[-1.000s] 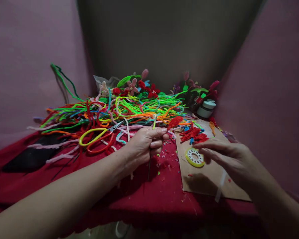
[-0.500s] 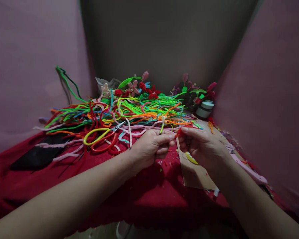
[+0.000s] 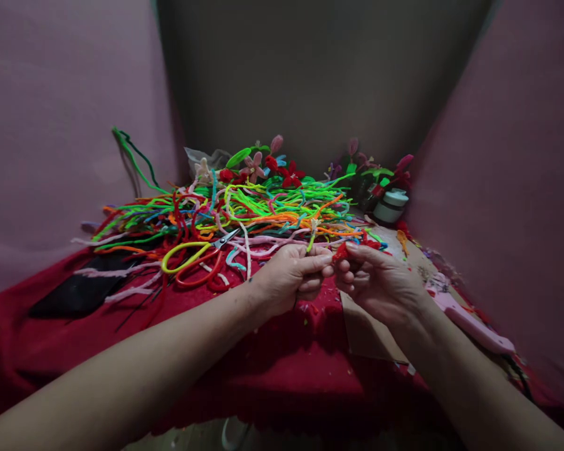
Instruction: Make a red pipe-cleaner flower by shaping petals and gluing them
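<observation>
My left hand is closed, its thumb and forefinger pinched together at the middle of the view. Out of its top rises a short yellow-green pipe cleaner stem with a pale tuft. My right hand pinches a fuzzy red pipe cleaner piece between thumb and fingertips. The left fingertips meet the near end of that red piece; whether they grip it is hard to make out. Behind both hands spreads a heap of coloured pipe cleaners.
Scissors with yellow and red handles lie left of my hands, by a black flat object. Fuzzy flowers stand behind the heap. To the right are a white-lidded jar, cardboard and a pink tool on red cloth.
The view has shifted slightly, so the scene sits further right. My right fingers have turned the red piece a little. A yellow ring on the cardboard is now hidden behind my right hand.
</observation>
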Motion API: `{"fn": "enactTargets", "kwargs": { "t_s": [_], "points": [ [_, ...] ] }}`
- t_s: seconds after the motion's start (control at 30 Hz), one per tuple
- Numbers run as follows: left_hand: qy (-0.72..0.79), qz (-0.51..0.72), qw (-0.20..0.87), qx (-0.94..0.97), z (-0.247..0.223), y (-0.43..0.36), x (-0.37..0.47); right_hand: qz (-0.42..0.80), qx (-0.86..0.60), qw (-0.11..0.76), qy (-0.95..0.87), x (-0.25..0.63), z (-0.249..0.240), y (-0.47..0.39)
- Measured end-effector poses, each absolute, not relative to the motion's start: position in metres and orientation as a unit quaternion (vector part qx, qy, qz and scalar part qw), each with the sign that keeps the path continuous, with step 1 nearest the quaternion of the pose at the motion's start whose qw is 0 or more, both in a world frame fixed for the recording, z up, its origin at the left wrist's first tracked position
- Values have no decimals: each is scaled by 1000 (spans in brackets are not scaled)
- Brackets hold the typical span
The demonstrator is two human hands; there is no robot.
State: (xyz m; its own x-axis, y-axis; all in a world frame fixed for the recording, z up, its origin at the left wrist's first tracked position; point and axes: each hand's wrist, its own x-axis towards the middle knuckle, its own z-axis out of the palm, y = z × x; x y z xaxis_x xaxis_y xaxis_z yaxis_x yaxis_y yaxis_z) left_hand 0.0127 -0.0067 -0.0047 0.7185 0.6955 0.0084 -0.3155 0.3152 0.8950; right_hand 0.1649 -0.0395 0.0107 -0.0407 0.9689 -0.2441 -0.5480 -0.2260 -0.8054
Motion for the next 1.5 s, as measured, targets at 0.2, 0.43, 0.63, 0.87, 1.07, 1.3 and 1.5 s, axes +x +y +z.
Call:
{"fn": "enactTargets", "kwargs": {
  "t_s": [0.2,0.43,0.63,0.87,1.07,1.3,1.5],
  "points": [
    [248,380,719,526,-3,-7,14,544,-426,625,-363,170,10,-31],
    [339,454,616,547,6,-10,13,465,-436,655,-406,172,5,-23],
    [324,432,596,594,5,-6,10,462,-425,672,-392,168,9,-22],
    [273,457,648,545,3,-5,9,487,-426,671,-362,163,15,-26],
    [288,475,634,539,1,-2,9,510,-438,659,-337,157,14,-26],
    [306,465,602,572,-2,-2,10,532,-436,650,-323,152,6,-21],
    [307,477,573,592,-2,-2,11,546,-430,640,-328,149,3,-22]
  ]
}}
